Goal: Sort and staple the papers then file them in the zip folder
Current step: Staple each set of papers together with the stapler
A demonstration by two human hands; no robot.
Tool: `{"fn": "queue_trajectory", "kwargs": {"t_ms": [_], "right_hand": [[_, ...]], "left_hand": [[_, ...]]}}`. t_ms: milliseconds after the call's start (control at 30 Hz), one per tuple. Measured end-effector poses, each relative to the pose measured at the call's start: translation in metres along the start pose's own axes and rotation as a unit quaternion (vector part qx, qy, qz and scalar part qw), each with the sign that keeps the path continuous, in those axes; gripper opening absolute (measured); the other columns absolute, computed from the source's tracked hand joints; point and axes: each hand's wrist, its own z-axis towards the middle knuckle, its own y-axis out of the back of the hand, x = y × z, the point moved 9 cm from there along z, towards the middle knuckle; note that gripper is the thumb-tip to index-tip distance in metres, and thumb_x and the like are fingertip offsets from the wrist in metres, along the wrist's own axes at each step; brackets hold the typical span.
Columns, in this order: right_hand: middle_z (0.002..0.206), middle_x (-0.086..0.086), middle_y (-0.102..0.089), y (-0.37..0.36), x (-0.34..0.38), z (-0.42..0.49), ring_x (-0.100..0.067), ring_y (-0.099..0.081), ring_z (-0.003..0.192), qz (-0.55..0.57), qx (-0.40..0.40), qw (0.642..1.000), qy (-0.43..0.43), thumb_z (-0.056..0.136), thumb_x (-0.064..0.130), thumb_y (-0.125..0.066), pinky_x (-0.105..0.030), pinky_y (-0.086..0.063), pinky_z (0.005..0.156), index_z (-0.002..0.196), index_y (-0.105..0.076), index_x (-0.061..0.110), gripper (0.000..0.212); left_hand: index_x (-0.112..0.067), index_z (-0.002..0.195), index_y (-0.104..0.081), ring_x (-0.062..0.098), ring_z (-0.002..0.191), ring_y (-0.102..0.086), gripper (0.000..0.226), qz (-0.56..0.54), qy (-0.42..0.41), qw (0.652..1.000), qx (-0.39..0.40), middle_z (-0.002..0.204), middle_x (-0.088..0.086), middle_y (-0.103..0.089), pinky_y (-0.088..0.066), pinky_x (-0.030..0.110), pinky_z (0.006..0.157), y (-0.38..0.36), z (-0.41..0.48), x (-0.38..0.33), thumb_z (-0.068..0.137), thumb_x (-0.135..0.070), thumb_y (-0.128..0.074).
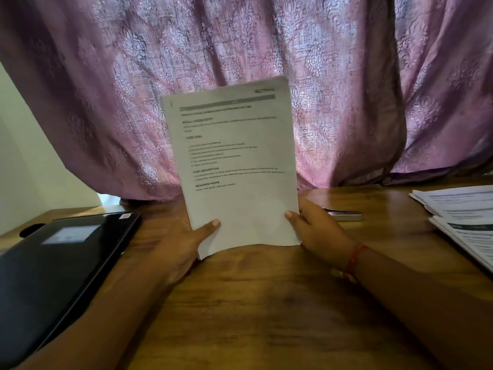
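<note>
Left hand [190, 236] and right hand [314, 225] grip a printed paper sheaf [237, 166] upright on a wooden desk [253, 303], black zip folder [53, 268] alongside

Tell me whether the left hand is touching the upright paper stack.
Touching. The head view shows the left hand gripping the paper stack at its lower left corner, thumb pressed on the front page.

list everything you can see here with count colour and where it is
held papers: one sheaf, white with printed text, upright above table centre
zip folder: one, black, flat on table's left
stapler: one, silver, partly hidden behind right hand, identity uncertain
loose papers: two piles, white printed, table's right edge
table: one, brown wood
curtain: one, pink patterned, behind table
left hand: grip on sheaf's lower left edge
right hand: grip on sheaf's lower right edge, red thread at wrist
</note>
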Motion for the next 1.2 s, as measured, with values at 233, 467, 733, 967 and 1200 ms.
{"fn": "queue_trajectory", "kwargs": {"t_ms": [233,467,733,967,1200], "right_hand": [[0.120,0.006,-0.064,-0.006,-0.001,-0.001,-0.010,-0.060,0.102,-0.045,0.032,0.998,-0.018,0.103,0.027,-0.046,-0.032,-0.051,0.091,0.134,-0.053,0.020,0.032],[0.109,-0.006,-0.064,-0.011,-0.003,-0.001,-0.021,-0.060,0.096,-0.075,0.037,0.996,-0.027,0.102,0.033,-0.044,-0.043,-0.053,0.088,0.122,-0.055,0.014,0.030],[0.123,0.001,-0.063,-0.011,0.002,-0.002,-0.017,-0.059,0.110,-0.040,0.037,0.998,-0.017,0.103,0.031,-0.045,-0.044,-0.050,0.099,0.132,-0.052,0.020,0.032],[0.121,-0.005,-0.063,-0.015,0.000,-0.005,-0.022,-0.060,0.109,-0.059,0.051,0.996,-0.035,0.101,0.032,-0.048,-0.045,-0.051,0.098,0.130,-0.052,0.020,0.032],[0.124,0.000,-0.063,-0.008,0.016,-0.010,-0.017,-0.059,0.113,0.007,0.030,1.000,0.000,0.102,0.022,-0.049,-0.041,-0.048,0.102,0.132,-0.052,0.020,0.031]], "left_hand": [[-0.023,0.121,-0.062,0.015,0.101,-0.074,0.040,0.006,0.019,1.000,-0.014,0.110,-0.004,-0.077,-0.060,0.026,0.077,0.006,0.001,0.006,0.083,-0.019,-0.072],[-0.022,0.119,-0.064,0.014,0.099,-0.074,0.039,-0.021,0.008,0.999,-0.026,0.108,-0.003,-0.078,-0.060,0.029,0.078,0.003,-0.001,-0.001,0.082,-0.015,-0.075],[-0.022,0.124,-0.064,0.022,0.107,-0.072,0.054,0.002,0.016,0.999,-0.041,0.112,-0.001,-0.077,-0.059,0.038,0.085,0.010,0.000,0.000,0.073,-0.024,-0.082],[-0.021,0.125,-0.062,0.015,0.105,-0.072,0.057,0.028,-0.022,0.999,-0.037,0.111,-0.006,-0.076,-0.059,0.024,0.077,0.011,0.001,-0.001,0.072,-0.018,-0.081],[-0.025,0.124,-0.062,0.017,0.102,-0.073,0.047,0.015,-0.040,0.998,-0.036,0.111,-0.004,-0.076,-0.061,0.034,0.082,0.011,-0.002,-0.011,0.080,-0.019,-0.077]]}}
